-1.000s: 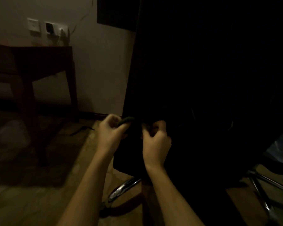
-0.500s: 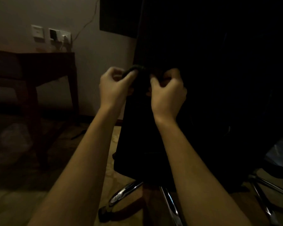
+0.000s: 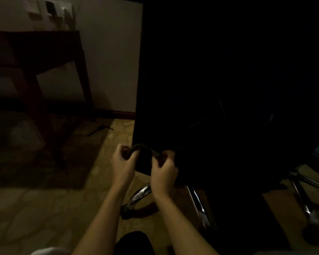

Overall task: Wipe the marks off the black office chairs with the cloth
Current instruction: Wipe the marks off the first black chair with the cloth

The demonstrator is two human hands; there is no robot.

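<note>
Two hands are in view, and both hold one dark cloth (image 3: 143, 148). The left hand (image 3: 122, 163) curls its fingers round one end of the cloth. The right hand (image 3: 163, 171) curls its fingers round the other end. The cloth bends up like a little arch between them, low down against the left edge of one big black chair (image 3: 201, 89). The room is very dark, so no marks can be seen on the chair. Three shiny metal legs (image 3: 140, 193) of the chair base show near the floor (image 3: 44, 208). One dark wooden counter (image 3: 44, 46) stands by the wall (image 3: 109, 61) on the left, well apart from the hands. Two pale plates for switches and plugs (image 3: 52, 10) sit on the wall above it.
</note>
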